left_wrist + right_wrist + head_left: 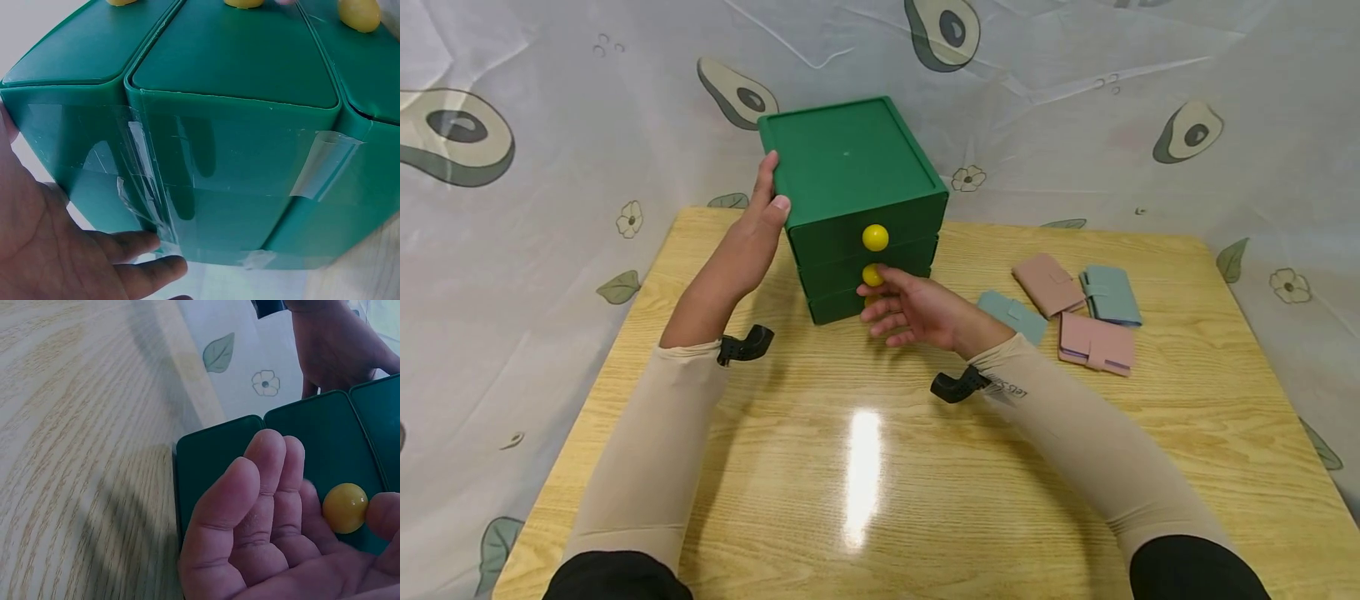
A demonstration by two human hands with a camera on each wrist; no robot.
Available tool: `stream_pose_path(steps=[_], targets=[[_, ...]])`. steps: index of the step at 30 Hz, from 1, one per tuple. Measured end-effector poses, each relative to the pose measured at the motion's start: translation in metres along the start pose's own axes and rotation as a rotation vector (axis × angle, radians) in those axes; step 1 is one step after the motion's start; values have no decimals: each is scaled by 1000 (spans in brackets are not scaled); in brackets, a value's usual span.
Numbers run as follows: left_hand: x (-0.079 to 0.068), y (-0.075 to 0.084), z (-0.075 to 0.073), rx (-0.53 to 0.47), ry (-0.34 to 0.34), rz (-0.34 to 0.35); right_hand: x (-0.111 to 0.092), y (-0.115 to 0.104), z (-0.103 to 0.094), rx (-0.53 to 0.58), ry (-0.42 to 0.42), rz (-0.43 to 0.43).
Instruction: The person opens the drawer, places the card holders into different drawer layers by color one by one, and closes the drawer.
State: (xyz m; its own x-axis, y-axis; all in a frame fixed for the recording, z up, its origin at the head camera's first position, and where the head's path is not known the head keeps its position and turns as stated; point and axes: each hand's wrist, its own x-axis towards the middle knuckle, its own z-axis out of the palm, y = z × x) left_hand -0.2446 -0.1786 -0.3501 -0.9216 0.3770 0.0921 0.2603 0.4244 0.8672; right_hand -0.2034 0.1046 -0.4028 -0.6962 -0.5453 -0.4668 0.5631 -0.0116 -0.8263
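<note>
A green three-drawer cabinet (857, 162) stands at the back of the table, its drawers closed and each fitted with a round yellow knob. My left hand (752, 237) rests against the cabinet's left side, thumb at the top edge. In the left wrist view its fingers (150, 275) are spread beside the taped side wall. At the middle drawer, my right hand (921, 312) pinches the yellow knob (345, 508) between thumb and index finger. The other fingers (269, 506) are loosely bent in front of the drawer fronts. The bottom knob is mostly hidden behind them.
To the right of the cabinet lie several small snap-strap wallets: a brown-pink one (1048, 285), a pink one (1097, 342), a blue-green one (1111, 294) and another partly behind my right wrist (1011, 315). A patterned cloth (1060, 108) hangs behind the wooden table (790, 467).
</note>
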Motion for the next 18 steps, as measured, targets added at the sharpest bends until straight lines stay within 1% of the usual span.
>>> stream_pose_path(steps=[5, 9, 14, 18], targets=[[0, -1, 1, -3, 10, 14, 1, 0, 1, 25, 27, -9], [-1, 0, 0, -11, 6, 17, -1, 1, 2, 10, 40, -1], [-1, 0, -1, -12, -1, 13, -10, 7, 2, -13, 46, 6], [-1, 0, -2, -3, 3, 10, -20, 14, 2, -36, 43, -4]])
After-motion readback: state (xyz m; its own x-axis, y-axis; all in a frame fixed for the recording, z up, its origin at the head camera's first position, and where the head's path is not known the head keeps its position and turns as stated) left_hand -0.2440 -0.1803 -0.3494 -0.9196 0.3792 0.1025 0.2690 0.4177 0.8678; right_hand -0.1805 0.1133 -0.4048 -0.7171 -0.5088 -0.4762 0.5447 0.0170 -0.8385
